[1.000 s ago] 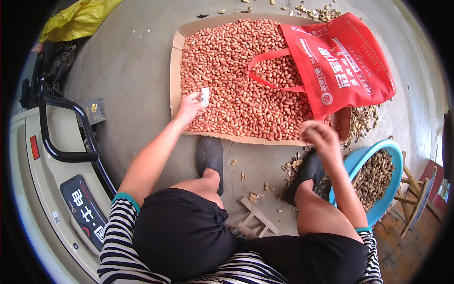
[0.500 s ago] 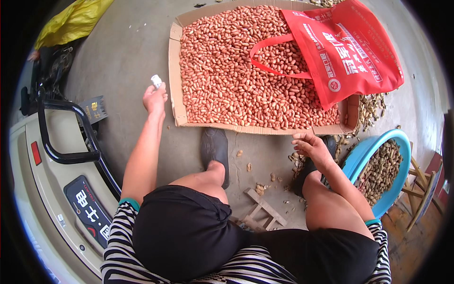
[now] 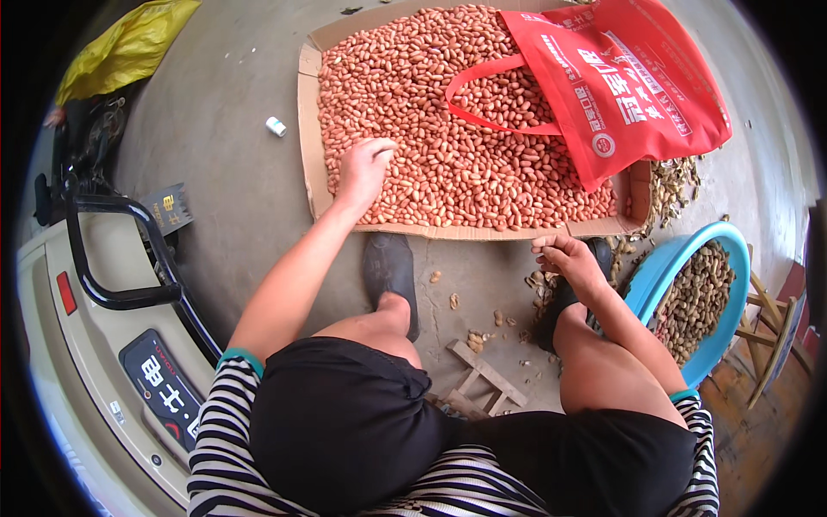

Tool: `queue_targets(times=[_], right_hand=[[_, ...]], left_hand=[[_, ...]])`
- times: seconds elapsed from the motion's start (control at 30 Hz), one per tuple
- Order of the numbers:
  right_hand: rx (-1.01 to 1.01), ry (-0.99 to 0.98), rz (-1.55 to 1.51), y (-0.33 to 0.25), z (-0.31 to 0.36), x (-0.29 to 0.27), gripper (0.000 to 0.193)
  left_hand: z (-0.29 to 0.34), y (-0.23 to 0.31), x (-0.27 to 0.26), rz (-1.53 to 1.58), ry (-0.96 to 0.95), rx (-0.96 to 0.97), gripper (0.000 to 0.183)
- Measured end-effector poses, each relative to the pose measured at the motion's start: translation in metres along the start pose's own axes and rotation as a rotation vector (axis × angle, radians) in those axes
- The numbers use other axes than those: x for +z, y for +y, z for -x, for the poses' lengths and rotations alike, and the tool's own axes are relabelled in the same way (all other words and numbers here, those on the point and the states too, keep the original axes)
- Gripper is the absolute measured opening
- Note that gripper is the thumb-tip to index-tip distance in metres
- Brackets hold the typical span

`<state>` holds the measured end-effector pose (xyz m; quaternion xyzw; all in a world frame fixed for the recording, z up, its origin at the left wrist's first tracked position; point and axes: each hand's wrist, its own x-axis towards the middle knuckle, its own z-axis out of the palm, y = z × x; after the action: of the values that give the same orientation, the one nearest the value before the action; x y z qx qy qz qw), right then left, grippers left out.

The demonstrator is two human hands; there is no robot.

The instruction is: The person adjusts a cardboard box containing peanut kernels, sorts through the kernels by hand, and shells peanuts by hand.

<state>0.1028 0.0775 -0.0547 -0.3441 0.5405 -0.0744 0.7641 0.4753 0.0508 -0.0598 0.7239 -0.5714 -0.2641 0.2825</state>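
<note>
Shelled, reddish-brown peanuts (image 3: pixel 422 121) fill a shallow cardboard tray (image 3: pixel 308 129) on the floor in front of me. Over the tray's near left part is my left hand (image 3: pixel 365 171), its fingers bent and close together; whatever they may hold does not show. My right hand (image 3: pixel 570 258) hovers by the near edge of the cardboard, above my knee, with thumb and fingertips pinched. Anything between those tips is too small to make out. A little white bottle (image 3: pixel 276 127) is on the floor to the left of the tray, apart from both hands.
A red bag (image 3: pixel 620 95) lies across the tray's right side. At my right stands a blue basin (image 3: pixel 646 289) of unshelled peanuts (image 3: pixel 696 297). Empty shells (image 3: pixel 676 185) litter the floor. A small wooden stool (image 3: pixel 482 379) is between my legs, and a parked vehicle (image 3: pixel 103 336) at left.
My left hand has let go of the small white bottle, leaving it on the floor, and has moved right over the peanuts. My right hand has barely moved.
</note>
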Motion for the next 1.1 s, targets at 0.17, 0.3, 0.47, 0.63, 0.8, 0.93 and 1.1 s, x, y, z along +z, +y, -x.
queue_targets(times=[0.17, 0.3, 0.47, 0.63, 0.8, 0.93, 1.1], right_hand=[[-0.004, 0.01, 0.001, 0.0, 0.0, 0.002, 0.016], [-0.023, 0.005, -0.009, -0.001, 0.001, 0.002, 0.016], [0.013, -0.097, -0.211, -0.025, 0.008, 0.009, 0.021], [0.113, -0.22, -0.749, -0.037, -0.005, 0.022, 0.027], [0.053, -0.244, -0.928, -0.028, -0.015, 0.024, 0.021], [0.092, -0.067, -0.851, -0.017, -0.017, 0.013, 0.02], [0.092, -0.107, -0.861, -0.011, -0.016, 0.007, 0.02]], left_hand=[[-0.018, -0.004, 0.036, -0.188, -0.041, 0.25, 0.01], [-0.017, -0.008, 0.044, -0.262, -0.097, 0.327, 0.009], [-0.001, 0.019, 0.038, -0.222, -0.041, 0.207, 0.007], [0.043, 0.119, 0.068, 0.079, -0.239, 0.483, 0.006], [0.05, 0.139, 0.079, 0.008, -0.31, 0.626, 0.015], [0.036, 0.098, 0.075, -0.431, -0.39, 0.893, 0.022], [0.007, 0.044, 0.051, -0.784, -0.324, 0.839, 0.013]])
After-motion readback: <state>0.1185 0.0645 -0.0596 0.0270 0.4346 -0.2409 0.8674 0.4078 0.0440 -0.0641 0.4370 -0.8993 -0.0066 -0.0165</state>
